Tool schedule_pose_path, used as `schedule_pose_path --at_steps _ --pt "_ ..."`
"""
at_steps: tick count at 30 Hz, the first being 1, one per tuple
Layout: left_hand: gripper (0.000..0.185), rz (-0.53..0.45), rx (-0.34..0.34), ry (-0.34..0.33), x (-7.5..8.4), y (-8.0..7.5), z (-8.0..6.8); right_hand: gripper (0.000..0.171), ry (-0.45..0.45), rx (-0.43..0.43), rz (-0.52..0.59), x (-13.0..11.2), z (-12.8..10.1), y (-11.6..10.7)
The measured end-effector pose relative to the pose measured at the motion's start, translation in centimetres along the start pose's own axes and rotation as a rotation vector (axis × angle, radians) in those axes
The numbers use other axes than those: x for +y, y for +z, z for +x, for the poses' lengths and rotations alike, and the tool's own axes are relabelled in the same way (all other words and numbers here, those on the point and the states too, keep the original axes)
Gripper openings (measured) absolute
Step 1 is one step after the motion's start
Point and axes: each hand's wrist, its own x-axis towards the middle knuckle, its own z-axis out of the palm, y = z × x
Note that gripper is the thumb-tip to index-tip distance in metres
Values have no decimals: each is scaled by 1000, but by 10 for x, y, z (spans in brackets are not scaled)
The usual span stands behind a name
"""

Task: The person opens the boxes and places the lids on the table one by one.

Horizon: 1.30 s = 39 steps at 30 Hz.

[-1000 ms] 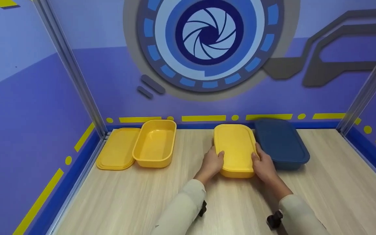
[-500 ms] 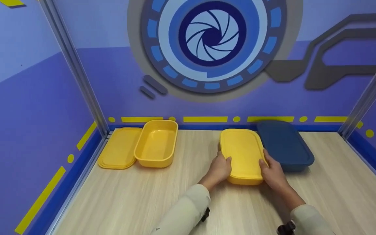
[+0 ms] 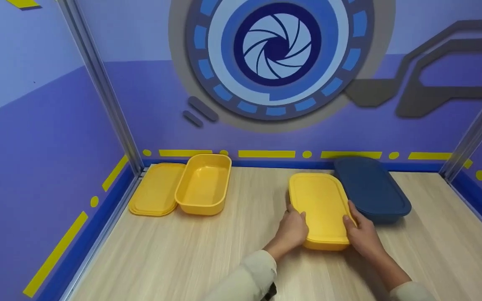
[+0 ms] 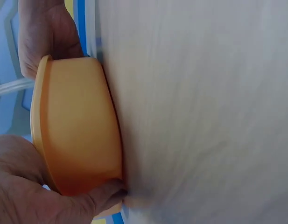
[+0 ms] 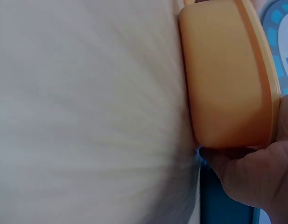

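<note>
Your left hand [image 3: 293, 228] grips the left long side of the closed yellow box [image 3: 321, 211]: thumb [image 3: 300, 215] up on the lid edge, fingers curled down along the wall to the tabletop. Your right hand [image 3: 362, 235] does the same on the right side, thumb on the lid, fingers wrapped low against the wall. Both wrist views confirm it: fingertips [image 4: 104, 191] at the box's bottom edge where it meets the wood, lid rim under the thumbs.

The box sits flat on the wooden table [image 3: 174, 259], right of centre, lid on. Its right side is just beside the closed dark blue box [image 3: 370, 188], close or touching; can't tell which.

Well apart on the left: an open yellow tub [image 3: 204, 184], touching a loose yellow lid [image 3: 157, 194] lying flat by the left wall [image 3: 36, 146].
</note>
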Motion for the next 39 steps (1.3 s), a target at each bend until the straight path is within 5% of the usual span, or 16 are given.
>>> schedule_pose_path --at_steps 17,39 --pt "60 16 49 22 -8 0 -25 68 -2 2 19 1 -15 7" --pt "57 -31 69 -24 -6 3 -26 67 -25 8 8 3 -18 4"
